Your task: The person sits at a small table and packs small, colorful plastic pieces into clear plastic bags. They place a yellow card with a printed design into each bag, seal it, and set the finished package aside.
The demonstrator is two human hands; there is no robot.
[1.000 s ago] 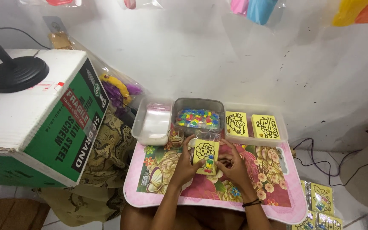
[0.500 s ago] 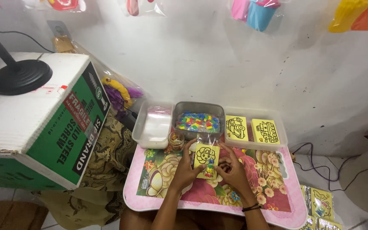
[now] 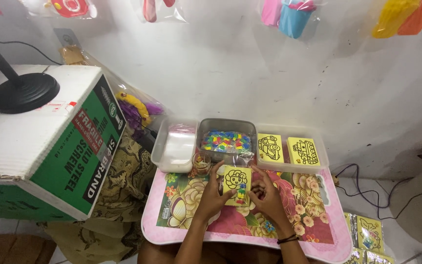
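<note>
— Over the pink floral lap tray [image 3: 318, 234], what do the two hands have between them?

— One thin yellow square card with a black flower outline [image 3: 236, 182], sealed in a clear plastic sleeve. It sits just above the tray, near its far edge, right in front of the grey tub of mixed coloured pieces [image 3: 226, 142].

— How are the fingers set?

— Left hand [image 3: 213, 195] is curled round the card's left edge, thumb on top and fingers underneath — a closed pinch on the card. Right hand [image 3: 265, 195] is half closed, its fingertips pressing at the card's lower right side, where a few small coloured bits show inside the sleeve. Whether it pinches the sleeve itself or only rests on it, I cannot tell.

— How would that card handle?

— Light, I'd judge, and stiff enough to stay flat, though the glossy sleeve looks slippery. Edges and corners seem the best places to grip — pressing the middle could bend it.

— Anything else close by?

— Small clear glass cup [image 3: 201, 163] just left of the card, a clear tub with white contents [image 3: 174, 146] behind that, and a clear tray holding two more yellow cards [image 3: 289, 149] to the right.
</note>
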